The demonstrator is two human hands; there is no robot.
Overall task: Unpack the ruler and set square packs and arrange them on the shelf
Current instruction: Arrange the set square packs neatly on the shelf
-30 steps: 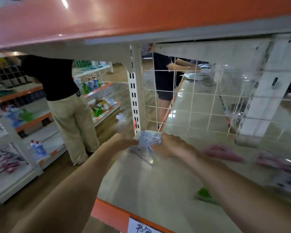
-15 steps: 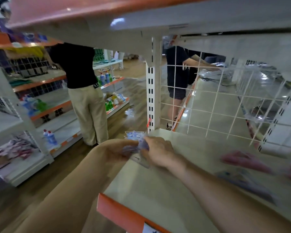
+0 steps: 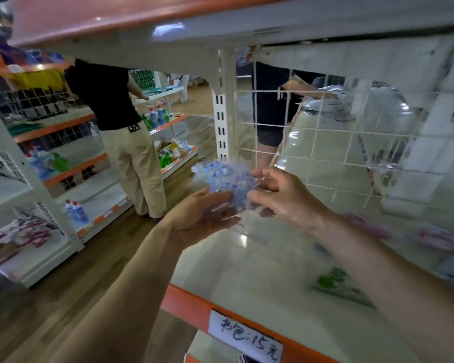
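Left hand (image 3: pixel 203 214) gripped the pack (image 3: pixel 220 176) from beneath, right hand (image 3: pixel 282 199) pinched its edge. Slick wrapping: a loose pinch could have dropped it below the grip, past the shelf (image 3: pixel 247 273).

My left arm: bare forearm enters from 7 o'clock; left hand (image 3: pixel 202 216) palm-up just left of centre, holding a clear pack (image 3: pixel 222 176) from beneath. My right arm: bare forearm enters from 4 o'clock; right hand (image 3: pixel 286 197) knuckles-up, thumb and fingertips pinching the pack's 3 o'clock edge.
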